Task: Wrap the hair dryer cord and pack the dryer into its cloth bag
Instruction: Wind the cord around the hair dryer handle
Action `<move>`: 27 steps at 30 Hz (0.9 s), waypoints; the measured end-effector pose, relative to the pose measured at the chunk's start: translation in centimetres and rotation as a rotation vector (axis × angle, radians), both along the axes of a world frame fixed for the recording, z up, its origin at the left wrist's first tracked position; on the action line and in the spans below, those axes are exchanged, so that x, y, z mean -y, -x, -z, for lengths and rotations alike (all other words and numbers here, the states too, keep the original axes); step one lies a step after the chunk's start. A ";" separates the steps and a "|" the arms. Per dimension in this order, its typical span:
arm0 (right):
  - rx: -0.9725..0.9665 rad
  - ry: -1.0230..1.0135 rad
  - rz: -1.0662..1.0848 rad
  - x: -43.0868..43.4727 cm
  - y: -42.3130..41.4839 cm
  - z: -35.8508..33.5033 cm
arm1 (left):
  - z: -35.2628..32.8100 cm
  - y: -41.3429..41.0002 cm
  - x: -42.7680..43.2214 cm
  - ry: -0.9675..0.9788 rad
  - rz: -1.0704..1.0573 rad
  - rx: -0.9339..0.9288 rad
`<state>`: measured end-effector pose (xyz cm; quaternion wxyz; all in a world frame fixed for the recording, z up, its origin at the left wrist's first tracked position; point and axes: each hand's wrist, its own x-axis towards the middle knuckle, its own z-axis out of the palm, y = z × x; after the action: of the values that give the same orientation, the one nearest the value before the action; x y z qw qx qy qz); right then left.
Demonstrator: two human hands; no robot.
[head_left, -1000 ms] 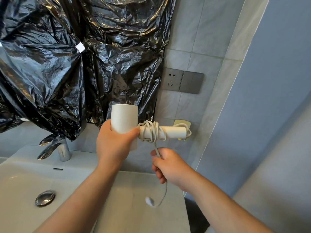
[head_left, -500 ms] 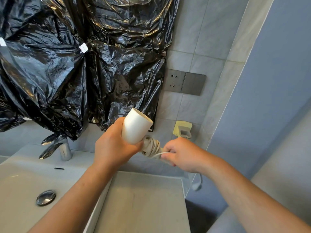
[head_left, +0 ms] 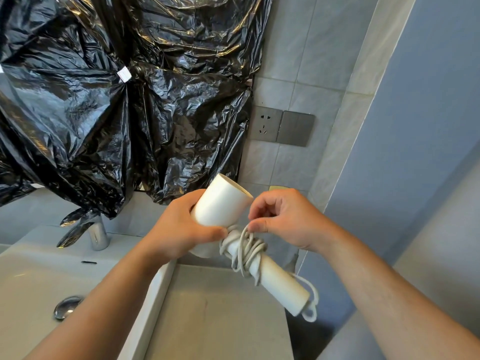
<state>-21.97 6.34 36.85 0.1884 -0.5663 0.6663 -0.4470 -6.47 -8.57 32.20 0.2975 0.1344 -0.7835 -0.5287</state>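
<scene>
Fingers: our right hand (head_left: 288,219) pinches the cord (head_left: 246,252); left hand (head_left: 179,229) clasps the dryer (head_left: 223,206) barrel.
Handle axis: runs down-right, just below the right fingertips.
Dryer location: held above the counter (head_left: 215,315).

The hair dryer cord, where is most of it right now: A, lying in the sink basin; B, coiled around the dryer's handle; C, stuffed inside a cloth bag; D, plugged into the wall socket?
B: the cord is looped in several turns around the handle of the hair dryer, while the right hand pinches a strand beside the coil and the left hand grips the barrel.
</scene>
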 end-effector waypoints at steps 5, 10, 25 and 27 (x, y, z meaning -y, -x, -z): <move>0.187 0.087 0.074 0.3 0.1 1.5 | 0.9 0.2 -0.1 -0.218 0.128 -0.094; 0.356 0.061 0.250 0.3 -0.8 4.4 | 1.2 1.0 -0.8 -0.412 0.027 -0.166; 0.775 0.116 0.454 1.5 -4.6 6.7 | 4.4 3.1 -4.4 -0.314 -0.575 -0.248; 0.858 0.155 0.479 1.6 -4.1 6.4 | 4.6 2.8 -5.5 -0.296 -0.558 -0.237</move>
<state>-17.85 4.71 30.40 0.2951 -0.1748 0.6048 -0.7187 -9.27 -3.10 27.57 0.4971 0.3232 -0.5910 -0.5469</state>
